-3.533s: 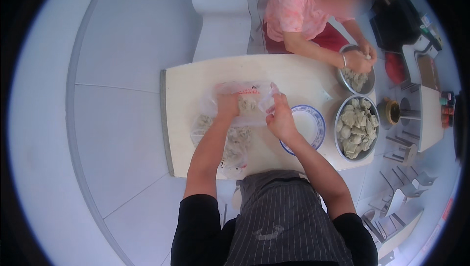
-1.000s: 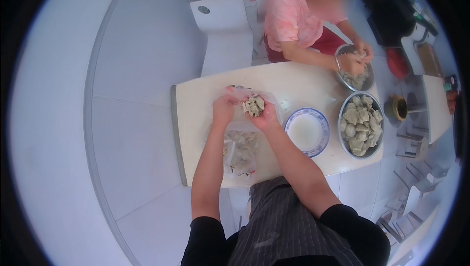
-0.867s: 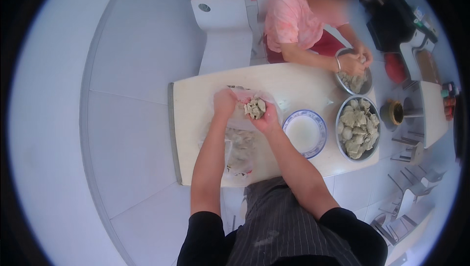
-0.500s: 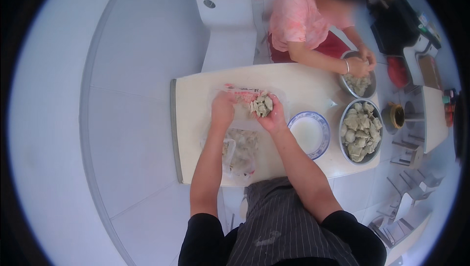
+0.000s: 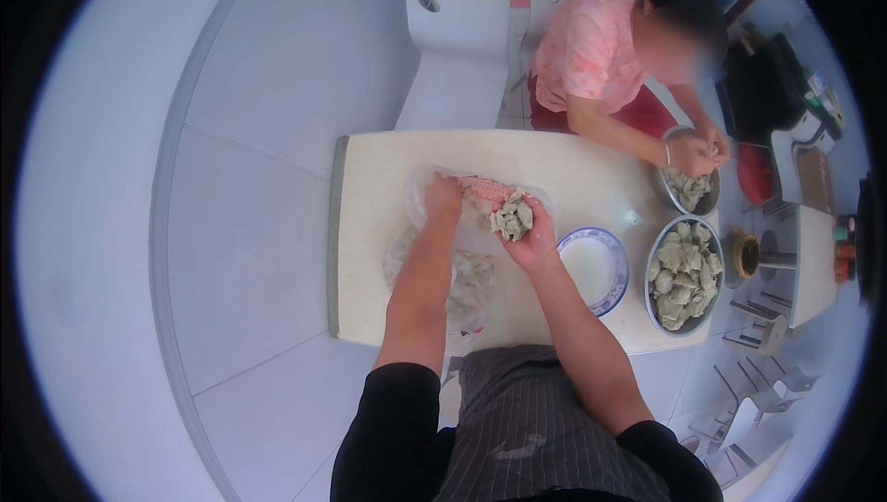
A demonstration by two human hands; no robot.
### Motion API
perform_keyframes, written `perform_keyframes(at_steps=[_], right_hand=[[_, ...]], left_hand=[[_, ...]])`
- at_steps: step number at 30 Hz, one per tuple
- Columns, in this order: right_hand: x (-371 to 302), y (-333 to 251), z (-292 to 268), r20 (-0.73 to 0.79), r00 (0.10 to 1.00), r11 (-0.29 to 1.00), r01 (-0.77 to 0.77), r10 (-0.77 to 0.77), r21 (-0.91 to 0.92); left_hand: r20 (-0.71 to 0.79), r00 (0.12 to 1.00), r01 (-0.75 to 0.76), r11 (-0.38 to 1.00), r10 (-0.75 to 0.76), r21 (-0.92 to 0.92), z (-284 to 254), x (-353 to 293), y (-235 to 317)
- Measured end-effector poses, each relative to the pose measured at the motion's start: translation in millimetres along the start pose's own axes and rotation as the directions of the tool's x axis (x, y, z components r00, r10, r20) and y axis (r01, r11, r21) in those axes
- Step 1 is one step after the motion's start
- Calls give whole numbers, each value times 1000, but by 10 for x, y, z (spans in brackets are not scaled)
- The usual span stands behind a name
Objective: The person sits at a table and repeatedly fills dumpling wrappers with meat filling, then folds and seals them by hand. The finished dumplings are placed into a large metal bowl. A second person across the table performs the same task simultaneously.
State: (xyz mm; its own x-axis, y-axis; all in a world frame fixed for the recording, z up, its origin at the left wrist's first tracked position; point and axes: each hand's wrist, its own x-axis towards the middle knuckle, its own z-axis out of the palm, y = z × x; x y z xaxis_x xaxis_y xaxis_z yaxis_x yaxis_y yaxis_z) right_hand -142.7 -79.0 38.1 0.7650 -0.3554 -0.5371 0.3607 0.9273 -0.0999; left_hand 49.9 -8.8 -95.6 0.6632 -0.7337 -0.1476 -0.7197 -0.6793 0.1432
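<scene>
In my right hand [image 5: 536, 245] rests a clump of crinkled, greyish-green pieces [image 5: 512, 217], which look like small folded dumplings. My fingers curl round the far side of the clump. To its left, my left hand [image 5: 443, 198] is closed at the far edge of a thin plastic bag [image 5: 484, 190] with red print; its fingertips are partly hidden by the film. Below my hands lies another clear plastic bag [image 5: 469, 291] with pale pieces in it, partly covered by my left forearm. Right of my right hand stands a blue-rimmed dish [image 5: 620, 273] with a whitish content.
On the right of the cream table [image 5: 370, 225] stands a metal bowl [image 5: 650, 303] heaped with similar pieces. Across from me, a person in a pink top [image 5: 587, 45] works over a second metal bowl [image 5: 662, 190]. White chairs [image 5: 453, 77] stand along the far side.
The whole view has shifted, so the table and person sit farther right and lower. My right hand still holds the clump; my left hand stays at the bag, with its red print more bunched.
</scene>
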Motion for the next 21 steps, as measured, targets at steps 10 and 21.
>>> perform_keyframes(at_steps=[10, 21], right_hand=[[0, 61, -49, -32, 999, 999, -10, 8, -43], [12, -159, -85, 20, 998, 998, 54, -54, -24]], left_hand=[[-100, 995, -21, 973, -2, -229, -29, 31, 21], [-22, 994, -105, 910, 105, -401, -234, -49, 276]])
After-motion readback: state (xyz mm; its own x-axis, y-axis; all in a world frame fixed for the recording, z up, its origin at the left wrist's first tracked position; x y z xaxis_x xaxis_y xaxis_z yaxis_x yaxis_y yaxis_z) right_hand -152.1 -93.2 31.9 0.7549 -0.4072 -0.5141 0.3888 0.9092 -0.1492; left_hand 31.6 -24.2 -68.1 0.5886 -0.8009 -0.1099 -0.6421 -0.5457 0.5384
